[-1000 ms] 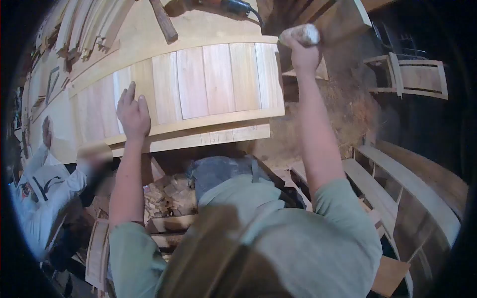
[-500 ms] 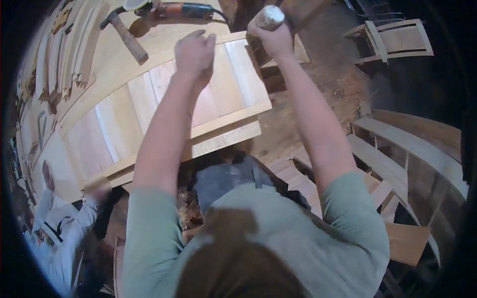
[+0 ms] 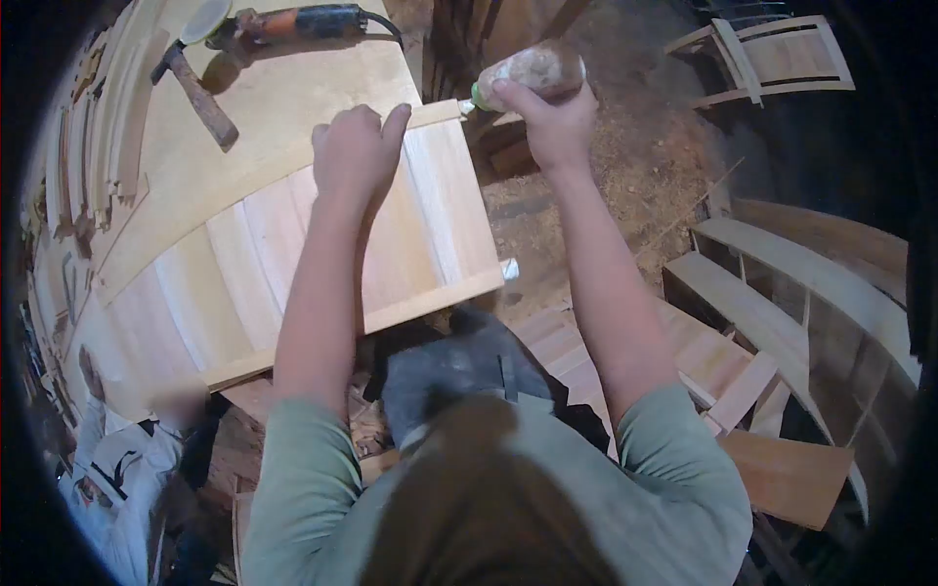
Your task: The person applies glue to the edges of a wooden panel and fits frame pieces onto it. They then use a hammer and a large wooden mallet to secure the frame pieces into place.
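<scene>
A slatted wooden panel [image 3: 283, 234] lies on the plywood table [image 3: 322, 83]. My left hand [image 3: 352, 146] rests on the panel's far rail, its fingers curled over the edge and the thumb apart. In my right hand [image 3: 567, 122] is a glue bottle [image 3: 528, 75], tilted on its side, with its nozzle at the right end of the far rail. White glue [image 3: 509, 269] shows at the right end of the near rail.
A hammer [image 3: 200, 98] and a corded angle grinder [image 3: 303, 23] lie on the table beyond the panel. Wood strips [image 3: 93, 146] are stacked at left. A co-worker [image 3: 122, 469] is at lower left. Wooden frames [image 3: 772, 283] stand at right.
The bottle has tipped from upright to sideways, its nozzle now at the rail end. The panel appears farther left and covers the second piece beneath it. My left hand has shifted left with it.
</scene>
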{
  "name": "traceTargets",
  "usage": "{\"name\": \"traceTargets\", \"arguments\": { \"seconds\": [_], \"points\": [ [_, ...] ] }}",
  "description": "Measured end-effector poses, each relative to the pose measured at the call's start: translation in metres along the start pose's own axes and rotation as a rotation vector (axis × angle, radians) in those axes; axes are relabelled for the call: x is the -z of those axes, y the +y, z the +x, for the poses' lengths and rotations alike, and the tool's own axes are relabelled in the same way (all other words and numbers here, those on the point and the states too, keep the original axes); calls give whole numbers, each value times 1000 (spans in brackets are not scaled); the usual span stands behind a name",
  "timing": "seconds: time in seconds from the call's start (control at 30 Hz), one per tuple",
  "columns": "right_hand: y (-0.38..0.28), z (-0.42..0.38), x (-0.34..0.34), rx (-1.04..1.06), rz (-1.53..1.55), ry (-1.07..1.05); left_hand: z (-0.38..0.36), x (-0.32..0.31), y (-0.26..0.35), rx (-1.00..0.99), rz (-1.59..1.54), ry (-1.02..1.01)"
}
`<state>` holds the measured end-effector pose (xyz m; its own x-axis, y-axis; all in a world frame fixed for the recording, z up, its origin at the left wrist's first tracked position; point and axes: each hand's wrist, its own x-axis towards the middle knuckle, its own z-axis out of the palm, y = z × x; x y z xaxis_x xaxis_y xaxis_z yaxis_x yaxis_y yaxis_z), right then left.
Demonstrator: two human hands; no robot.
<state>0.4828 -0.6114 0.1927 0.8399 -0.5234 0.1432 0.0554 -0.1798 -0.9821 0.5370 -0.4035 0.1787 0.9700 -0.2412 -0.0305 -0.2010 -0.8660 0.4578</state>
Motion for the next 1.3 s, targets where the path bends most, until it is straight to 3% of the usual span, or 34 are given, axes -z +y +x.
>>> {"name": "traceTargets", "arguments": {
  "seconds": [0.1,0.27,0.43,0.57,0.63,0.73,0.83,1.0,1.07,1.17,1.23,1.3],
  "points": [
    [-1,-3,1,16,31,10,-10,-7,-3,-21,-18,76],
    [16,-10,-5,18,60,-76,-11,-5,-1,-18,-13,43],
    [15,-12,-8,38,34,-19,-12,1,-2,-12,-71,-36],
    [21,-11,-4,13,105,-43,-9,-4,-3,-49,-21,34],
    [27,-9,-4,24,140,140,-11,-6,-4,-43,-10,28],
    [50,-12,3,-42,164,142,-11,-6,-5,-62,-11,80],
    [50,-11,1,-122,278,167,-9,1,-4,-4,-29,-103],
    [59,-12,5,-198,380,132,-11,-2,-1,-5,-5,7],
    [53,-16,3,-379,543,226,-14,-3,-1,-27,-15,37],
    [85,-15,-1,-291,489,228,-13,-2,1,-23,-32,29],
    [65,-13,-1,-233,492,215,-9,-1,0,-2,-29,-4],
    [65,-16,8,-484,656,204,-10,-10,-5,38,-18,50]
  ]
}}
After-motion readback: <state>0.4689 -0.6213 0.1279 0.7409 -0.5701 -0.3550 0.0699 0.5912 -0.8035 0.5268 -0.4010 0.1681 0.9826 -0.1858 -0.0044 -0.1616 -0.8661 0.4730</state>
